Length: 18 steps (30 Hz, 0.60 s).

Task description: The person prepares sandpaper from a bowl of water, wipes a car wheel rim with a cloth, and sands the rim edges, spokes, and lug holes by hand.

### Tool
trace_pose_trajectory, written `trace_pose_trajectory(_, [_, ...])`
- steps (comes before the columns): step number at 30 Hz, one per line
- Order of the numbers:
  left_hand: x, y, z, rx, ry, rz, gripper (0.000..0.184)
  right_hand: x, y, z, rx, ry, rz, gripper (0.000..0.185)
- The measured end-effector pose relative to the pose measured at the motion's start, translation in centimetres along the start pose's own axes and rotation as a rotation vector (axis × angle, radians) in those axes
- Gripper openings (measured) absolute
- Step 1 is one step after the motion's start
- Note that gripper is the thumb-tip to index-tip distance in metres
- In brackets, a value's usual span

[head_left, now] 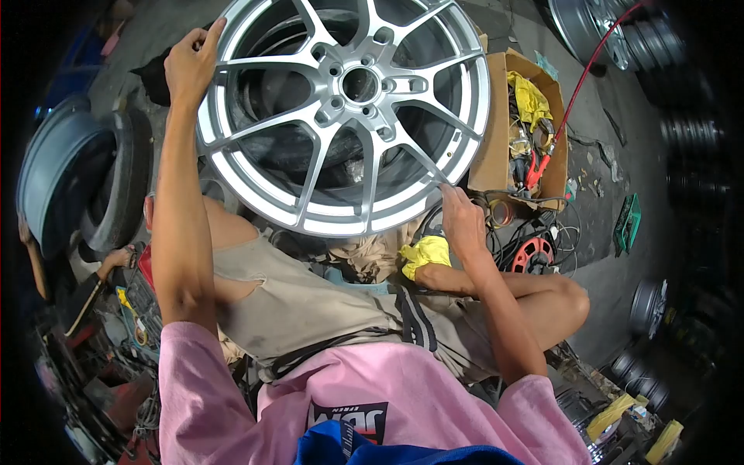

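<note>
A silver multi-spoke alloy wheel point(377, 132) faces up in front of me, over a dark tire point(298, 147) partly seen through the spokes. My left hand point(194, 66) is closed on the wheel's upper left edge, thumb pointing up along the rim. At the lower right edge, my right hand point(463, 221) has its fingers bent against the rim; the fingertips under it are hidden. Close to my right forearm, a yellow cloth point(426, 254) lies by my bent leg.
Right of the wheel stands a cardboard box point(491, 155) with a yellow bag point(530, 101) and red-handled clamp point(535, 170). A red cable reel point(532, 255) lies below it. A grey rim point(58, 170) and tire point(124, 178) stand left, near another person's hand point(118, 260).
</note>
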<state>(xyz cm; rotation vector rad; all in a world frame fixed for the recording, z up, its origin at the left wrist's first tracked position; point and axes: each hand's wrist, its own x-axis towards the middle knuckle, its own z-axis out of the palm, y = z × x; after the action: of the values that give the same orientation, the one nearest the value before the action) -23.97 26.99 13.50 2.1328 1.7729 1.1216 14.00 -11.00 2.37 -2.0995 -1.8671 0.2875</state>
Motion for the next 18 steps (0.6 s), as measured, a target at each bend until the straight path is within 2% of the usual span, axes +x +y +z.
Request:
trace_pose_trajectory(3, [0.0, -0.2, -0.2, 0.016, -0.029, -0.053, 0.062, -0.2, 0.1, -1.1, -0.004, -0.019, -0.005, 0.028])
trace_pose_trajectory(5, [-0.2, -0.4, 0.0, 0.007, 0.003, 0.017, 0.062, -0.2, 0.0, -1.2, 0.007, -0.041, -0.006, 0.028])
trace_pose_trajectory(14, [-0.2, 0.0, -0.3, 0.007, -0.007, -0.019, 0.063, -0.2, 0.0, -1.0, -0.014, -0.024, 0.001, 0.027])
trace_pose_trajectory(18, [0.2, 0.0, -0.3, 0.062, -0.024, -0.024, 0.063, 0.1, -0.5, -0.5, 0.075, 0.02, 0.015, 0.026])
